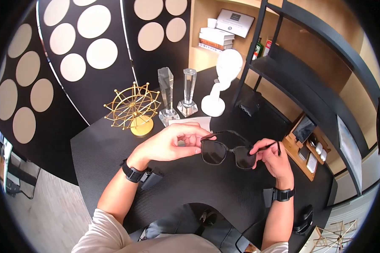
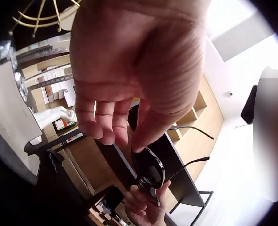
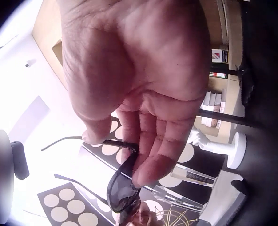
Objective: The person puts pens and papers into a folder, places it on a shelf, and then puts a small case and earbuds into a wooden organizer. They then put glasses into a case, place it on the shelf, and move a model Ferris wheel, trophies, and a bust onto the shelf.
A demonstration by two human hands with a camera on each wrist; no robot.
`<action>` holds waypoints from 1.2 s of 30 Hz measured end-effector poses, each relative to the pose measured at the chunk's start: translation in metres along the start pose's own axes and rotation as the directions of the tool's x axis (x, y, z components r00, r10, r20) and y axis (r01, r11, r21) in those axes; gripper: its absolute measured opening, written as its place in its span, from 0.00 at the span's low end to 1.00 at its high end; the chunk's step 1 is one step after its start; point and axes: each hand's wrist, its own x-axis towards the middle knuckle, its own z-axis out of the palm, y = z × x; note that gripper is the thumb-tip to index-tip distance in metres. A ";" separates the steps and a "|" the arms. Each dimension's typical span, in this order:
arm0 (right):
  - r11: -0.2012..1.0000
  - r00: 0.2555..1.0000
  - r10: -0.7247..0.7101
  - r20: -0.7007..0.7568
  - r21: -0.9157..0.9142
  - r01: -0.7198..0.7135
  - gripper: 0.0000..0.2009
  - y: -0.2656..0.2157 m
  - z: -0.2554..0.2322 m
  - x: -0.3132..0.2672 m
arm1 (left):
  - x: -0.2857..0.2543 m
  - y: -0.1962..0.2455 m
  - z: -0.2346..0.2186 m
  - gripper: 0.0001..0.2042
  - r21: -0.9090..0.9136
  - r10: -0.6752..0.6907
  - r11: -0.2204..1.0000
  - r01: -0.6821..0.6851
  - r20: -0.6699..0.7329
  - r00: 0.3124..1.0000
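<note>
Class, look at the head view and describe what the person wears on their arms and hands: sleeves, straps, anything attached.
Both hands are bare, no gloves or rings visible. The left hand has a black strap at the wrist with a dark boxy device beside it. The right hand has a similar black strap. Short, light beige sleeves cover the upper arms; forearms are bare.

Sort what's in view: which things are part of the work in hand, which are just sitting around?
In hand:
sunglasses
left hand, pinching one side of the frame
right hand, pinching the other side

Sitting around:
gold wire wheel
two clear trophies
white head stand
books
black table
</note>
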 end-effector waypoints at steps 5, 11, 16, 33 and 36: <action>0.983 0.994 0.085 -0.063 -0.160 -0.095 0.07 0.000 0.003 0.003 | -0.001 -0.009 -0.001 0.11 -0.101 -0.078 0.991 0.085 0.068 0.995; 0.919 0.982 0.164 -0.096 -0.346 -0.187 0.16 -0.017 0.020 0.006 | 0.002 -0.017 0.005 0.08 -0.164 -0.106 0.981 0.103 -0.011 0.994; 0.936 0.978 0.196 -0.068 -0.284 -0.207 0.11 -0.011 0.016 0.005 | 0.003 -0.022 0.011 0.06 -0.100 -0.039 0.994 0.031 -0.075 0.996; 0.643 0.988 -0.006 -0.152 -0.757 -0.113 0.08 -0.015 0.021 0.008 | -0.007 -0.014 -0.011 0.22 0.725 -0.136 0.604 0.331 -0.315 0.939; 0.579 0.960 -0.064 -0.272 -0.794 -0.186 0.07 -0.020 0.009 0.006 | -0.027 -0.034 -0.030 0.17 0.851 -0.486 0.334 0.405 -0.213 0.848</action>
